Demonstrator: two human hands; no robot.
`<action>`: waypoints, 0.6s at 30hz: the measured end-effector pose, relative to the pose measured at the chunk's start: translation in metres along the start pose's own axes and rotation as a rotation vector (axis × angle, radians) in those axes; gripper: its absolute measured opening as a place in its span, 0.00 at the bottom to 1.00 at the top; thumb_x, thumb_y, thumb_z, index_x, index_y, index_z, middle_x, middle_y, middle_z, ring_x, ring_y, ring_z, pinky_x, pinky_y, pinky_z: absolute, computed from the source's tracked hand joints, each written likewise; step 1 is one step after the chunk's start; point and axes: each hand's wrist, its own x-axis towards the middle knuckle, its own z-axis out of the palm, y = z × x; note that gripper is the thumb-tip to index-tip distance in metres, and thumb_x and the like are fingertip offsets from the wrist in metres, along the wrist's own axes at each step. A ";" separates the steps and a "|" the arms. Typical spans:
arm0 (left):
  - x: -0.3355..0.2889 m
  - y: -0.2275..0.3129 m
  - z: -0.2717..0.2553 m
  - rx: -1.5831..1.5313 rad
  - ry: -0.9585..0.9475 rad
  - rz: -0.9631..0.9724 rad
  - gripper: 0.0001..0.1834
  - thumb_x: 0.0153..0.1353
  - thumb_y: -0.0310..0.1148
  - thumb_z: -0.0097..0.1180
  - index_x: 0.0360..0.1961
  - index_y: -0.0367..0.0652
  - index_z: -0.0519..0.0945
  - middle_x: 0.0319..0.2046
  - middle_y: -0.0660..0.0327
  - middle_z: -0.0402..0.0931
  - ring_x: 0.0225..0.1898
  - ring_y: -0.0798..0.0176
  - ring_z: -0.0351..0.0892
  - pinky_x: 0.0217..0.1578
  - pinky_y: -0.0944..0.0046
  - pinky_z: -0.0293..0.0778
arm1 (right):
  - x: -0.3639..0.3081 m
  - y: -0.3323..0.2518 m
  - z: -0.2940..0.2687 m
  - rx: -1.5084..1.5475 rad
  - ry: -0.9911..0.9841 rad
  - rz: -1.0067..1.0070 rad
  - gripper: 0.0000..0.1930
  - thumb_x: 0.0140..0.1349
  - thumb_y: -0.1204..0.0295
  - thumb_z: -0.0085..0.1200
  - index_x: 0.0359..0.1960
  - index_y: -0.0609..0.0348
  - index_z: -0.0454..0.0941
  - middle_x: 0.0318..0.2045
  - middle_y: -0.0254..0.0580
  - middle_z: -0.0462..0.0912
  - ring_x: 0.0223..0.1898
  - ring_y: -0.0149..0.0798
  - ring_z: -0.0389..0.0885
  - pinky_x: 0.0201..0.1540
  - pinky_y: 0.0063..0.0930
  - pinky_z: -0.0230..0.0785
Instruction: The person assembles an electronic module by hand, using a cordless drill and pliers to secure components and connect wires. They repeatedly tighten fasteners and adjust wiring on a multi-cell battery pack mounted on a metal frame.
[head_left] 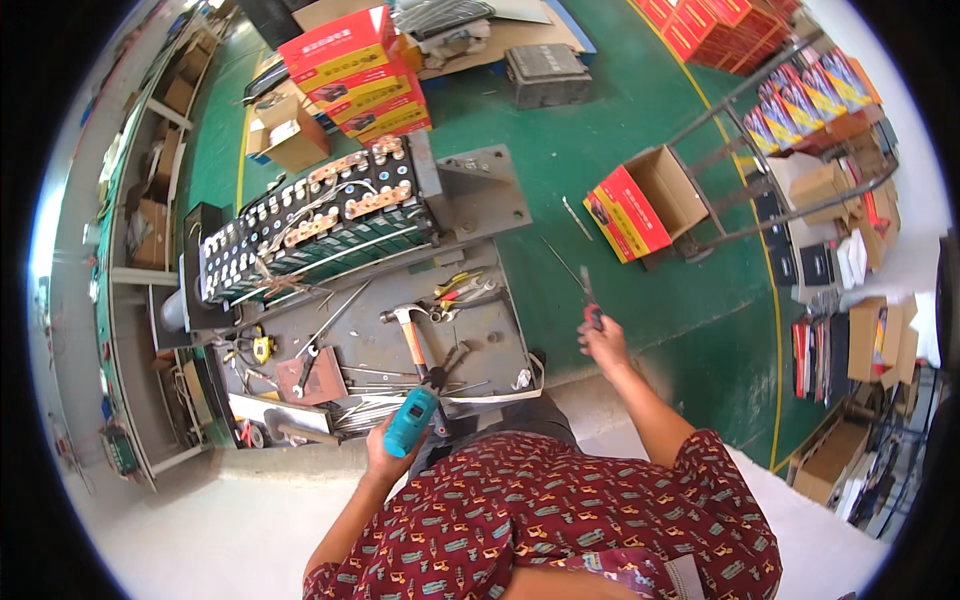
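Note:
My left hand [383,455], low and left of centre, is closed round a teal handheld power tool [411,421] with a dark patch on its body. Its black nose points up over the near edge of the metal bench [480,345]. Out to the right, over the green floor, my right hand [606,345] grips a red-handled tool [592,312]. A grey blade-like part and a thin rod extend from it; its exact kind is unclear. Just beyond the teal tool lies a hammer [410,335] with an orange and black handle.
On the bench are pliers [470,292], a yellow tape measure [263,347] and several thin metal rods [375,408]. A large battery pack [320,225] with copper bars stands at its far side. An open red-and-yellow carton [630,215] sits by a metal trolley [745,205]; shelves [150,275] line the left.

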 end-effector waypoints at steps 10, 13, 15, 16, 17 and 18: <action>0.077 0.033 0.093 0.074 -0.027 0.066 0.22 0.52 0.44 0.72 0.44 0.47 0.81 0.31 0.46 0.84 0.37 0.35 0.83 0.36 0.43 0.79 | -0.069 0.094 -0.188 -0.134 0.417 0.266 0.10 0.67 0.69 0.52 0.27 0.57 0.73 0.18 0.40 0.75 0.16 0.37 0.77 0.18 0.35 0.71; 0.082 0.066 0.107 0.032 0.108 -0.009 0.22 0.52 0.44 0.72 0.44 0.47 0.81 0.32 0.46 0.84 0.38 0.36 0.83 0.37 0.43 0.79 | -0.059 0.121 -0.213 -0.319 0.446 0.411 0.11 0.66 0.69 0.54 0.27 0.60 0.76 0.18 0.42 0.78 0.17 0.40 0.79 0.20 0.39 0.71; 0.074 0.083 0.119 0.020 0.239 -0.094 0.22 0.52 0.43 0.73 0.45 0.47 0.81 0.33 0.46 0.84 0.39 0.37 0.84 0.38 0.45 0.80 | -0.025 0.124 -0.228 -0.344 0.358 0.369 0.09 0.64 0.69 0.56 0.30 0.63 0.79 0.20 0.45 0.81 0.19 0.42 0.81 0.22 0.40 0.73; 0.074 0.089 0.131 0.025 0.317 -0.120 0.21 0.52 0.42 0.73 0.46 0.47 0.82 0.33 0.46 0.85 0.39 0.37 0.84 0.39 0.46 0.80 | 0.000 0.120 -0.238 -0.212 0.282 0.418 0.08 0.62 0.70 0.57 0.31 0.64 0.78 0.21 0.45 0.81 0.21 0.43 0.83 0.23 0.40 0.74; 0.075 0.096 0.143 0.029 0.393 -0.149 0.21 0.53 0.41 0.73 0.46 0.47 0.82 0.34 0.46 0.85 0.39 0.38 0.84 0.39 0.47 0.80 | 0.024 0.115 -0.250 -0.312 0.193 0.379 0.07 0.62 0.72 0.56 0.29 0.62 0.75 0.19 0.42 0.78 0.18 0.41 0.79 0.21 0.41 0.72; 0.079 0.115 0.154 0.046 0.438 -0.236 0.19 0.54 0.38 0.71 0.46 0.47 0.81 0.34 0.47 0.85 0.39 0.38 0.85 0.38 0.45 0.79 | 0.075 0.149 -0.294 -0.477 0.112 0.338 0.05 0.63 0.73 0.56 0.31 0.61 0.75 0.20 0.41 0.77 0.18 0.39 0.78 0.20 0.39 0.72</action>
